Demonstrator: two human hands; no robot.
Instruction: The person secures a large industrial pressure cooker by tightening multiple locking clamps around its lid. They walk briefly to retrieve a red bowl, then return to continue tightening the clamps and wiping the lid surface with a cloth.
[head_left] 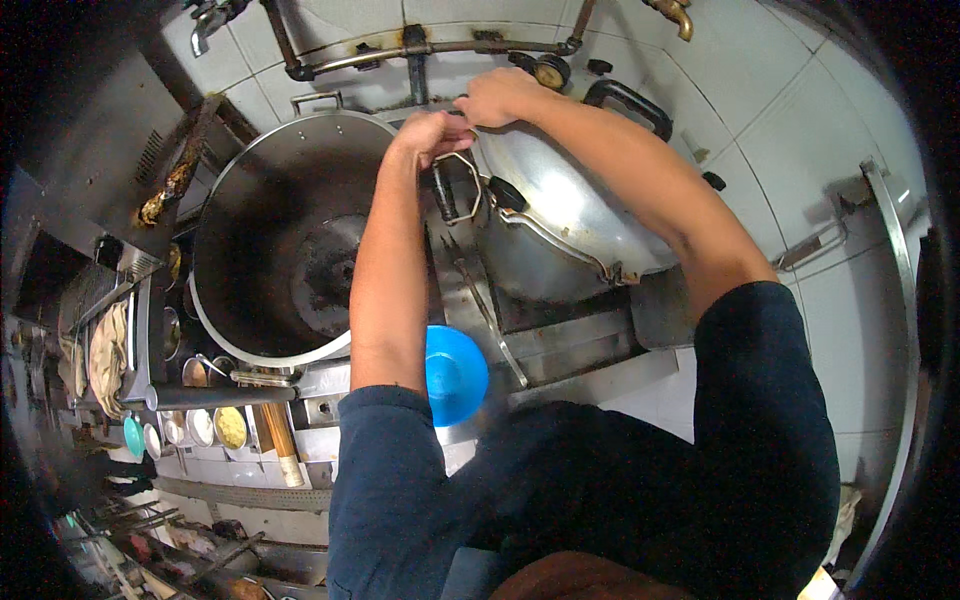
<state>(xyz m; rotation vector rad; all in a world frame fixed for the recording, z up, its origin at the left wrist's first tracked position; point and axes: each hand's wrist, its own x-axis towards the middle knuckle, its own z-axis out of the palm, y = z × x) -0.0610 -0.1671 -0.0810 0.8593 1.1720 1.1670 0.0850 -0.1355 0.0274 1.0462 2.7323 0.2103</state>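
A large silver pressure cooker (pixel 560 275) stands right of centre under its domed metal lid (pixel 575 185). Around the lid's rim sit black clamp knobs (pixel 507 193), and a black handle (pixel 632 105) and a round gauge (pixel 551 72) rise at the far side. My right hand (pixel 500 97) reaches across the lid to its far left rim, fingers closed around a small part they mostly cover. Just below it, my left hand (pixel 437 136) has curled fingers at the same rim, above the cooker's side handle (pixel 457 188). What the left fingers hold is hidden.
A big open pot (pixel 225 190) stands at the left. Long metal tongs (pixel 485 305) lie in front of the cooker, near a blue bowl (pixel 458 375). Pipes (pixel 440 48) and taps (pixel 677 18) run along the tiled wall. Small containers (pixel 231 427) sit at the lower left.
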